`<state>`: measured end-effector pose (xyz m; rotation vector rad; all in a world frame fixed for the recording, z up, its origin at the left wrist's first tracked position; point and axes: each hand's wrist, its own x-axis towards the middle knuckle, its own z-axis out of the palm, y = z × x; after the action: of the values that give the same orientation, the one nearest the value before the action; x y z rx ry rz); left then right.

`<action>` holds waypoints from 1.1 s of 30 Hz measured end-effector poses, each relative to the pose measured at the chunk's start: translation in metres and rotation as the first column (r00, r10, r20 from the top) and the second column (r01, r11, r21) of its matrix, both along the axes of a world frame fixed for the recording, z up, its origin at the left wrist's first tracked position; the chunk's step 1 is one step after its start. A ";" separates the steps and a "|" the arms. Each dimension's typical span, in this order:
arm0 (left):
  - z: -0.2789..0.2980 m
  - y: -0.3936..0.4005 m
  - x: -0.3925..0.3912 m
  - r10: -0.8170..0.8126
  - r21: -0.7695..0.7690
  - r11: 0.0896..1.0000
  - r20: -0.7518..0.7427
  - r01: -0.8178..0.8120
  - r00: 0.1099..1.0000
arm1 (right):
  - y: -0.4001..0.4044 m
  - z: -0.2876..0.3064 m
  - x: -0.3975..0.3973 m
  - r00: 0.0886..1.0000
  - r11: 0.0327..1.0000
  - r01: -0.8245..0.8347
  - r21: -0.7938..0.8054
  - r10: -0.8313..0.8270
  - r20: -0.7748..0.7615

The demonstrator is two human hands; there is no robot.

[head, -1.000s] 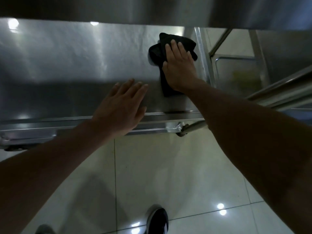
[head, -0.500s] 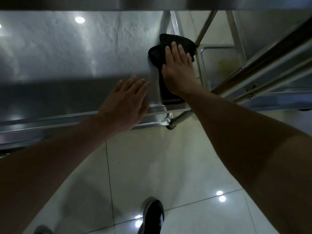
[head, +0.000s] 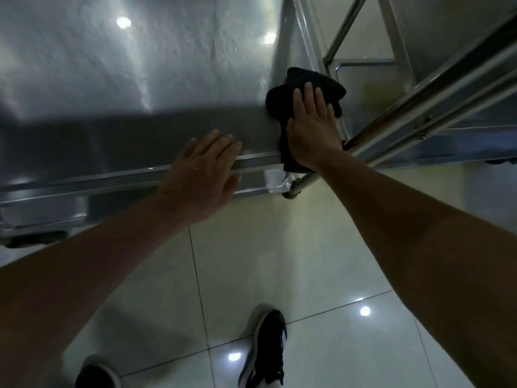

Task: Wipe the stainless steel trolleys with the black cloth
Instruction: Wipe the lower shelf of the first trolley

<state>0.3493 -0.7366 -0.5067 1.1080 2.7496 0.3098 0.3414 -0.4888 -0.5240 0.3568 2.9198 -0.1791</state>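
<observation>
The right hand [head: 310,130] lies flat on the black cloth [head: 299,107] and presses it on the trolley shelf [head: 140,79], at the shelf's right near corner. Its fingers [head: 307,99] are straight and close together; they do not curl round the cloth, they only push it down. The cloth is bunched, with its long axis going from the near rim away from the person. One end hangs over the near rim and the other end shows beyond the fingertips.

The left hand [head: 204,177] rests open on the near rim of the same shelf, palm down, and holds nothing. It is near the cloth but apart from it, on the left side.

Almost all of the shelf lies to the left of the cloth, so I judge that the next stroke must go left, across the front of the left hand, or away along the right edge. The right hand is the one already on the cloth.

I count one cloth, two hands and two shoes [head: 265,348] on the tiled floor [head: 279,261]. A second steel frame [head: 419,107] stands just beside, on the right.
</observation>
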 end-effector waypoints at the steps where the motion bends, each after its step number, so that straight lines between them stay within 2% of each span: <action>1: 0.000 -0.007 0.002 0.002 -0.003 1.000 0.003 -0.002 1.000 | -0.007 0.000 0.004 1.000 1.000 0.007 0.000 -0.007 0.002; 17: 0.008 -0.161 0.012 0.110 -0.042 0.993 0.026 -0.109 0.994 | -0.169 0.003 0.008 0.992 0.992 -0.127 0.005 0.127 -0.005; 33: 0.009 -0.324 0.012 0.316 -0.099 0.946 0.068 -0.309 0.946 | -0.352 0.001 -0.022 0.943 0.943 -0.332 -0.030 0.331 -0.032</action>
<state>0.3617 -1.0604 -0.4973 0.6198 2.8277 0.2641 0.3190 -0.8410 -0.5228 -0.1474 2.9421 -0.1835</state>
